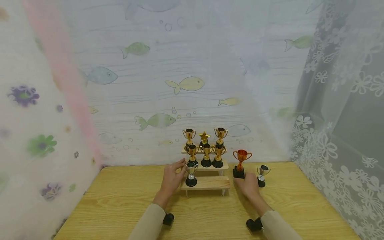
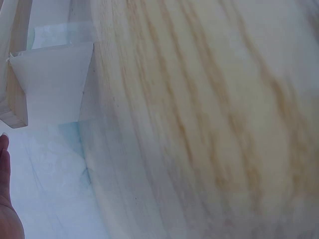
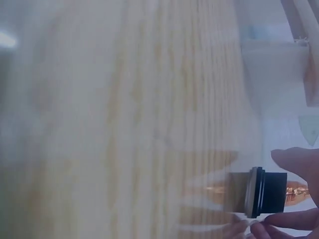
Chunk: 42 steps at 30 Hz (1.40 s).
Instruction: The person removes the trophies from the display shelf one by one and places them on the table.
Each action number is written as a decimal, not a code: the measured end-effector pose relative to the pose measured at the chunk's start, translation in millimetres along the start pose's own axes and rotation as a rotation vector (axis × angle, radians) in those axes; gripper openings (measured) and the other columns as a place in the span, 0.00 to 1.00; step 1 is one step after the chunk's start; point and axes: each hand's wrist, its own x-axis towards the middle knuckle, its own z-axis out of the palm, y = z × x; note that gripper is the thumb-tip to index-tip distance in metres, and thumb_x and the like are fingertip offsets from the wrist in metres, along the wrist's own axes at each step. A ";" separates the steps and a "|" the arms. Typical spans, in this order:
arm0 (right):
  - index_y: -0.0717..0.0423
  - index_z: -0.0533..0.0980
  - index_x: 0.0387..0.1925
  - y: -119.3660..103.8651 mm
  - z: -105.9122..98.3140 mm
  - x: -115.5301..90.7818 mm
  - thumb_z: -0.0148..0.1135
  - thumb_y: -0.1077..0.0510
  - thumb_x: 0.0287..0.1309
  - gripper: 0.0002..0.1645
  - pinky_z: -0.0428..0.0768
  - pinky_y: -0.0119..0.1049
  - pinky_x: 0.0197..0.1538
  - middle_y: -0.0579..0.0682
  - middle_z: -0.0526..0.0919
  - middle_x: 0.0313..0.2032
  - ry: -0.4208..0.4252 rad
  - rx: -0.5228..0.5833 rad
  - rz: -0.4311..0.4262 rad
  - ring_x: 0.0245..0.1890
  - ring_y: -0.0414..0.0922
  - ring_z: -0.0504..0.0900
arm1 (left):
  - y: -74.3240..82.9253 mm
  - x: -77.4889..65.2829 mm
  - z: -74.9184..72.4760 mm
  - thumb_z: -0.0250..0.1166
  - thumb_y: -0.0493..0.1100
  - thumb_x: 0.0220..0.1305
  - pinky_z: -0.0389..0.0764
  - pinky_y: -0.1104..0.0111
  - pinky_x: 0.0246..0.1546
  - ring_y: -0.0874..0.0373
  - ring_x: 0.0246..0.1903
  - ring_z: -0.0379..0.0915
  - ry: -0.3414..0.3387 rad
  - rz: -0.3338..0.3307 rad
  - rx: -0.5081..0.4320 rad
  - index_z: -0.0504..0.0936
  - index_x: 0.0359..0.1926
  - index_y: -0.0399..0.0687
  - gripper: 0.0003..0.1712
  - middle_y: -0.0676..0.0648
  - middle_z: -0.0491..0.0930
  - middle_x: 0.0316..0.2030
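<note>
Flanking the orange cup's (image 1: 241, 157) base, my right grip (image 1: 249, 186) sits low, likely because the base is steadier than the thin stem; whether it grasps, I cannot tell. A silver cup (image 1: 262, 172) stands just right of it. My left grip (image 1: 171, 176), released, is beside the stand (image 1: 213, 182), whose steps presumably keep the gold cups (image 1: 206, 152) to its right visible.

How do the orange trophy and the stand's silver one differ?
The orange trophy looks taller than the silver trophy. The orange trophy's base is square, the silver trophy's round. The orange trophy is beside the stand, at the right hand; the silver trophy stands on its bottom step. Both have two handles and black bases.
</note>
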 end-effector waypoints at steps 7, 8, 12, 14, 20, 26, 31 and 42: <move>0.82 0.75 0.53 -9.3 -13.3 -14.1 0.69 0.55 0.62 0.31 0.81 0.62 0.50 0.78 0.78 0.51 -0.085 -0.008 -0.015 0.50 0.71 0.80 | -0.5 0.0 1.4 0.69 0.39 0.67 0.80 0.49 0.57 0.44 0.55 0.81 0.002 0.004 0.004 0.89 0.48 0.35 0.13 0.43 0.85 0.54; 0.83 0.74 0.56 -10.7 -15.0 -16.0 0.68 0.55 0.63 0.33 0.80 0.63 0.52 0.79 0.76 0.54 -0.101 -0.001 -0.011 0.54 0.72 0.78 | -0.3 -0.1 1.4 0.69 0.39 0.67 0.80 0.49 0.57 0.44 0.55 0.81 0.002 0.004 0.002 0.89 0.48 0.34 0.13 0.43 0.85 0.54; 0.80 0.71 0.62 -16.6 -21.5 -22.7 0.65 0.55 0.66 0.34 0.78 0.64 0.55 0.78 0.73 0.60 -0.130 0.026 -0.020 0.57 0.72 0.76 | -0.2 0.2 1.3 0.69 0.39 0.67 0.81 0.49 0.57 0.44 0.55 0.82 0.007 0.007 -0.001 0.89 0.48 0.34 0.14 0.43 0.85 0.54; 0.78 0.71 0.62 -19.0 -23.2 -25.4 0.65 0.55 0.66 0.34 0.79 0.63 0.53 0.76 0.74 0.60 -0.139 0.038 -0.026 0.56 0.70 0.77 | -0.8 0.0 1.1 0.69 0.39 0.67 0.81 0.49 0.56 0.44 0.55 0.82 0.011 0.010 -0.002 0.89 0.47 0.35 0.13 0.43 0.85 0.54; 0.74 0.72 0.64 -27.7 -28.5 -32.7 0.66 0.55 0.66 0.33 0.80 0.60 0.52 0.72 0.75 0.61 -0.162 0.071 -0.036 0.55 0.66 0.78 | -2.6 -0.3 1.5 0.69 0.39 0.66 0.82 0.50 0.55 0.44 0.54 0.82 0.015 0.024 0.003 0.90 0.45 0.36 0.12 0.43 0.85 0.54; 0.72 0.73 0.64 -39.2 -32.8 -39.3 0.69 0.55 0.64 0.34 0.80 0.61 0.54 0.71 0.74 0.61 -0.161 0.071 -0.081 0.57 0.67 0.77 | -3.4 0.1 2.0 0.69 0.40 0.67 0.82 0.50 0.55 0.46 0.51 0.84 0.021 0.019 0.001 0.90 0.48 0.37 0.13 0.44 0.85 0.54; 0.72 0.74 0.62 -49.3 -32.8 -42.9 0.72 0.55 0.60 0.34 0.81 0.59 0.52 0.69 0.75 0.60 -0.159 0.072 -0.117 0.55 0.65 0.78 | -2.3 1.1 1.7 0.69 0.41 0.67 0.82 0.50 0.55 0.49 0.46 0.87 0.024 0.002 0.010 0.89 0.51 0.39 0.15 0.45 0.85 0.54; 0.68 0.79 0.57 -73.8 -28.9 -56.8 0.74 0.58 0.58 0.28 0.81 0.47 0.44 0.61 0.82 0.53 -0.179 0.146 -0.162 0.49 0.56 0.80 | -1.1 -0.2 1.0 0.69 0.41 0.66 0.80 0.47 0.56 0.48 0.47 0.87 0.020 0.012 0.030 0.88 0.50 0.36 0.15 0.45 0.85 0.54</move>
